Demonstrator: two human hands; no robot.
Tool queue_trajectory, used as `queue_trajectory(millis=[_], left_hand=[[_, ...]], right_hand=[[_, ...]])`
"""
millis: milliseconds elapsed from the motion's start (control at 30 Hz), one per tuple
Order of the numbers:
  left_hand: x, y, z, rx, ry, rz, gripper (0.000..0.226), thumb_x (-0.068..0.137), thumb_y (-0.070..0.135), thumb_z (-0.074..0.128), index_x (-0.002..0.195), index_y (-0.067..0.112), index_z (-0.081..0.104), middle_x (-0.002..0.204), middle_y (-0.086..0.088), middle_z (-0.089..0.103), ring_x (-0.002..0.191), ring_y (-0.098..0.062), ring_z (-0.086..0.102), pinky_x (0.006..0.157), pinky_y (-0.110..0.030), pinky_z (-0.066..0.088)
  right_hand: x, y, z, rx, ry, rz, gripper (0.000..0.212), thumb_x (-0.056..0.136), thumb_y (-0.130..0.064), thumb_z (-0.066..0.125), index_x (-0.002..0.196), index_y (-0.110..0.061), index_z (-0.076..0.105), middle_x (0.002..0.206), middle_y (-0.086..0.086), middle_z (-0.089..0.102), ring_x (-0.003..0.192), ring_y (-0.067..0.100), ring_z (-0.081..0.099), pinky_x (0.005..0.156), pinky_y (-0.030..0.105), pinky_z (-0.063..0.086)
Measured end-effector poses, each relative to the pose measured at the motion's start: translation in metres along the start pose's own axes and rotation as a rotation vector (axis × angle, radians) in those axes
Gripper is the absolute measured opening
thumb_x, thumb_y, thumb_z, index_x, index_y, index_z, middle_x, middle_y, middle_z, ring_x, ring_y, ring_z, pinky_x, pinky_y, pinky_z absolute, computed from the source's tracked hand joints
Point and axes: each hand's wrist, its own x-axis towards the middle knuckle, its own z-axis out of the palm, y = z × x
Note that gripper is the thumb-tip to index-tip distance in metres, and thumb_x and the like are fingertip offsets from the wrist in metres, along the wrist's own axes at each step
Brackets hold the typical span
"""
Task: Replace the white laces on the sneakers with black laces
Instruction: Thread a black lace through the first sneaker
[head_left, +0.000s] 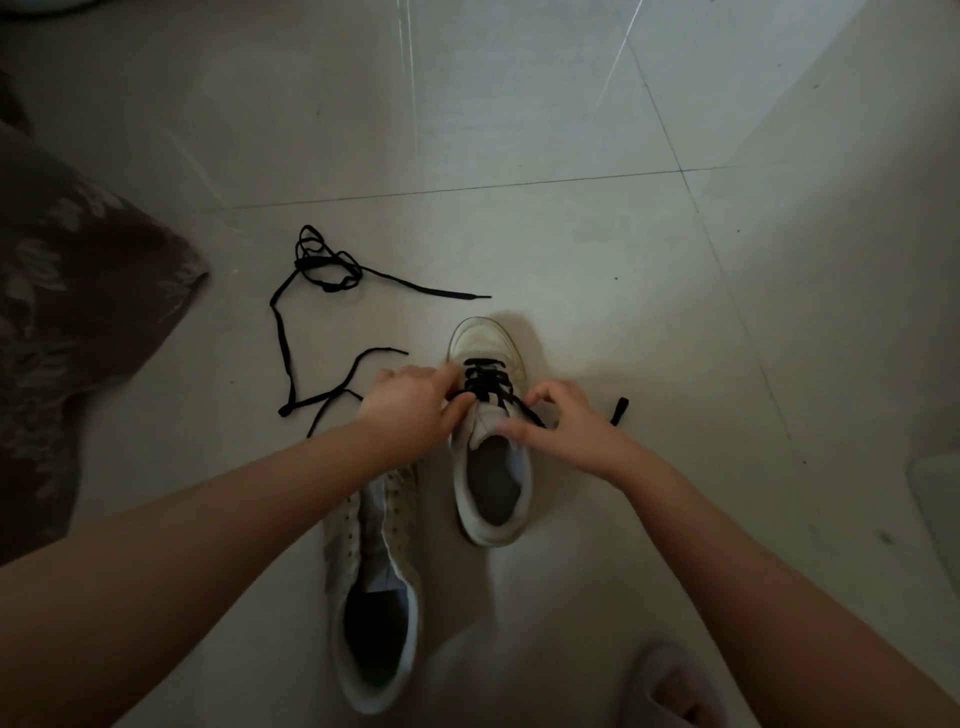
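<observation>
Both hands (410, 402) (563, 423) on half-laced sneaker's (491, 488) black lace (485, 384)

no readable text, labels, brands, numbers or signs anywhere in view. the white low-top sneaker with black laces (488, 436) shows no legible mark on toe, tongue or heel. the unlaced beige perforated sneaker (374, 587) has pale side stripes but no lettering that can be made out. the dark floral patterned fabric (67, 332) at left carries only a leaf pattern, no words. the pale tiled floor (519, 130) is plain apart from grout lines. dim lighting, fine detail too small to tell.
</observation>
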Motion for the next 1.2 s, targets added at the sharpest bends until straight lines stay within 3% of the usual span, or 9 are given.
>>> queue_trajectory(millis=[200,400,467,567,767,833,933,1033,1200], left_hand=[[-0.009,-0.001,0.002,0.090,0.041,0.074,0.031,0.099,0.030,0.034,0.123,0.019,0.050,0.105,-0.004,0.057,0.100,-0.023,0.052,0.088,-0.035,0.036],[-0.010,-0.007,-0.003,0.203,0.085,0.042,0.030,0.095,0.032,0.040,0.116,0.018,0.057,0.109,-0.005,0.054,0.105,-0.024,0.051,0.094,-0.036,0.032],[-0.010,-0.009,-0.002,0.187,0.059,0.026,0.029,0.095,0.033,0.040,0.114,0.018,0.057,0.109,-0.004,0.054,0.104,-0.023,0.052,0.094,-0.035,0.032],[-0.011,-0.009,0.002,0.100,0.106,0.052,0.024,0.092,0.027,0.046,0.105,0.013,0.060,0.100,-0.007,0.056,0.097,-0.026,0.055,0.090,-0.037,0.034],[-0.014,-0.004,0.002,0.096,0.062,0.007,0.028,0.094,0.029,0.041,0.113,0.018,0.058,0.098,-0.002,0.058,0.089,-0.021,0.056,0.086,-0.033,0.037],[-0.014,-0.005,0.001,0.092,0.053,0.001,0.029,0.094,0.029,0.040,0.115,0.018,0.057,0.100,-0.002,0.057,0.090,-0.021,0.056,0.079,-0.031,0.038],[-0.011,-0.006,0.000,-0.002,-0.003,-0.096,0.028,0.096,0.027,0.040,0.118,0.016,0.054,0.104,-0.006,0.054,0.091,-0.024,0.056,0.067,-0.028,0.037],[-0.007,-0.009,0.000,-0.039,-0.014,-0.156,0.028,0.096,0.027,0.039,0.117,0.016,0.055,0.104,-0.007,0.053,0.090,-0.025,0.057,0.065,-0.029,0.039],[-0.005,-0.008,0.002,-0.003,0.028,-0.142,0.025,0.095,0.030,0.039,0.111,0.018,0.055,0.090,0.000,0.047,0.084,-0.023,0.057,0.061,-0.028,0.036]], right_hand=[[0.010,0.000,0.005,-0.177,0.032,-0.085,0.014,0.098,-0.032,0.047,0.092,-0.021,0.053,0.110,0.003,0.039,0.107,0.019,0.048,0.092,0.020,0.032],[0.002,0.006,-0.013,-0.017,0.284,-0.091,0.028,0.098,-0.014,0.042,0.089,0.008,0.057,0.100,0.020,0.059,0.085,0.025,0.059,0.079,0.030,0.050],[-0.001,0.008,-0.016,0.098,0.267,-0.052,0.025,0.100,-0.020,0.042,0.092,-0.003,0.057,0.092,0.011,0.066,0.078,0.015,0.061,0.075,0.024,0.053],[0.001,0.003,-0.003,0.015,0.146,-0.136,0.016,0.096,-0.034,0.051,0.094,-0.019,0.056,0.091,0.000,0.065,0.087,0.014,0.062,0.084,0.035,0.050],[0.007,-0.022,0.015,-0.193,0.031,-0.140,0.028,0.097,-0.041,0.045,0.077,-0.021,0.049,0.070,-0.005,0.047,0.064,0.008,0.043,0.063,0.029,0.034],[0.007,-0.022,0.013,-0.072,-0.016,-0.126,0.027,0.098,-0.034,0.046,0.076,-0.019,0.052,0.071,-0.001,0.050,0.068,0.013,0.047,0.066,0.029,0.036],[0.000,-0.020,0.010,0.461,0.022,0.006,0.032,0.096,-0.020,0.047,0.066,-0.021,0.056,0.085,0.014,0.062,0.094,0.027,0.061,0.080,0.039,0.050],[-0.006,-0.014,0.007,0.897,-0.034,0.063,0.052,0.097,-0.006,0.042,0.048,-0.017,0.053,0.083,0.008,0.069,0.105,0.023,0.062,0.089,0.042,0.052],[-0.006,-0.005,0.007,0.957,-0.025,0.096,0.043,0.095,-0.005,0.041,0.052,-0.013,0.039,0.090,0.010,0.067,0.101,0.023,0.064,0.093,0.043,0.050]])
